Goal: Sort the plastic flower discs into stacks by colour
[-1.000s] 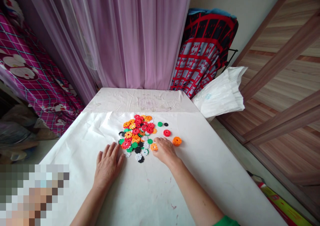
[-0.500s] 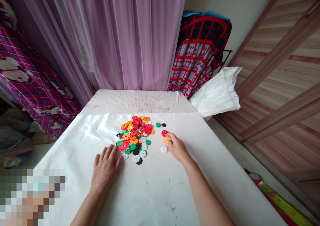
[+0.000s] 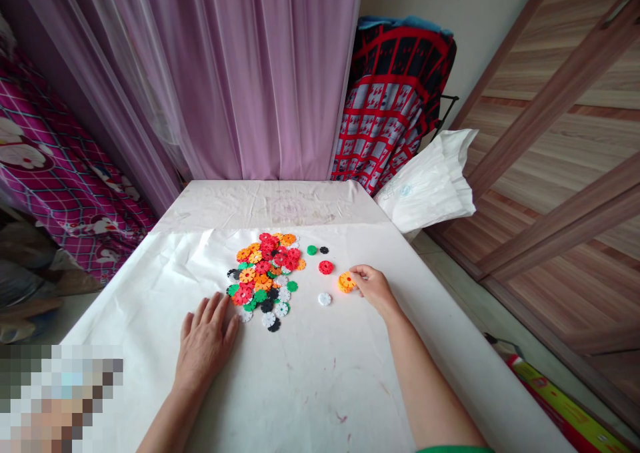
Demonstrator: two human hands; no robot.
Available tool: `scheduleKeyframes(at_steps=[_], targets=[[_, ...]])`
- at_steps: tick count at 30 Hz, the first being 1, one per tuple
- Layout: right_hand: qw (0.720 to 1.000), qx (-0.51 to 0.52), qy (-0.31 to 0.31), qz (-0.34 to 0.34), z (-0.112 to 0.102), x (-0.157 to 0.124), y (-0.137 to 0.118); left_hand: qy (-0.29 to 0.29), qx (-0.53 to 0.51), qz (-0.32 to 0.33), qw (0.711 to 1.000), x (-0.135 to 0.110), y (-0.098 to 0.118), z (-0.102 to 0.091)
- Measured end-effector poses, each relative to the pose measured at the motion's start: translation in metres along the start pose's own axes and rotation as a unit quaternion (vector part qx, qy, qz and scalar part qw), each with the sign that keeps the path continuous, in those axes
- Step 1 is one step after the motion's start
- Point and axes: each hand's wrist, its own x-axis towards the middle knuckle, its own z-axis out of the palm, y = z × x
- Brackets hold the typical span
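Observation:
A heap of notched, flower-shaped plastic interlocking discs (image 3: 260, 271) in red, orange, green, black and white lies mid-table. My left hand (image 3: 207, 333) rests palm down with fingers spread, its fingertips beside the heap's near left edge. Right of the heap, my right hand (image 3: 373, 286) pinches an orange interlocking disc (image 3: 347, 281) between thumb and fingers; more orange shows just under it. Apart from the heap are a red disc (image 3: 325, 267), a white disc (image 3: 325, 299), a green disc (image 3: 312, 250) and a small-looking black disc (image 3: 324, 250); some look stacked.
The table (image 3: 300, 386) has a white, lightly stained cover. A white bag (image 3: 433, 183) hangs at its far right corner. Beyond are a purple curtain (image 3: 260, 73), a red-and-black patterned cloth (image 3: 390, 106) and a wooden wardrobe (image 3: 550, 139). A pixelated patch covers the lower left.
My right hand has moved right with the orange disc, away from the line between the red and white discs. My left hand stays flat beside the heap. The view has shifted slightly.

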Motion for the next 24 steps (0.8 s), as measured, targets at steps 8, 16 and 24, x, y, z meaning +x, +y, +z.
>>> scheduleKeyframes(at_steps=[8,16,24], targets=[[0.996,-0.088,-0.021,0.009,-0.002,0.005,0.005,0.005,0.001,0.003,1.000,-0.001,-0.003,0.003],[0.925,-0.366,-0.002,-0.100,-0.007,-0.018,-0.018,-0.001,-0.001,0.004,1.000,0.000,-0.001,0.000],[0.861,-0.501,-0.026,-0.089,0.024,-0.032,-0.049,-0.010,-0.001,0.000,1.000,0.000,0.000,-0.001]])
